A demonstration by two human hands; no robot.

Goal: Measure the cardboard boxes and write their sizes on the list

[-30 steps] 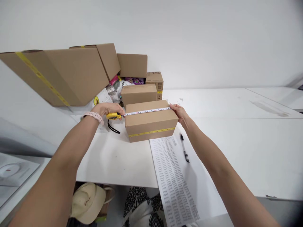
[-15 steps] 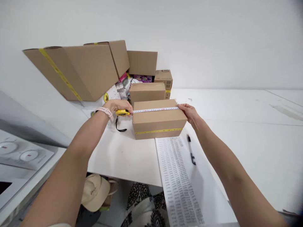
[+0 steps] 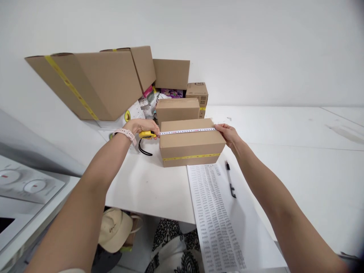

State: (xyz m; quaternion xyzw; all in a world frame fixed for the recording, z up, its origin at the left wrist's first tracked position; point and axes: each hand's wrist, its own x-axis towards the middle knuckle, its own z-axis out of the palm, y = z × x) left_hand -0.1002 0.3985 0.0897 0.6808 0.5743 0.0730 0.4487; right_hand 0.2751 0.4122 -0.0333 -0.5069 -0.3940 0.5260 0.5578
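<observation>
A closed cardboard box (image 3: pixel 192 146) with a strip of yellow tape along its front stands on the white table. Across its top lies the white blade of a tape measure (image 3: pixel 147 134), pulled out from the yellow case. My left hand (image 3: pixel 145 127) grips the case at the box's left edge, and a black wrist loop hangs from it. At the box's right edge, my right hand (image 3: pixel 227 133) pinches the end of the blade; its fingertips touch the cardboard. The very tip of the blade is hidden by the fingers.
Printed sheets (image 3: pixel 213 220) with a pen (image 3: pixel 231 180) on them lie in front of the box. Behind stand a smaller box (image 3: pixel 178 109) and large cartons (image 3: pixel 108 83). A white appliance (image 3: pixel 28 185) is at the left, and a beige cap (image 3: pixel 115 229) sits below the table edge (image 3: pixel 150 215).
Both hands hold nearly the same places on the tape and box. The whole view has shifted very slightly; the black loop hangs a little differently.
</observation>
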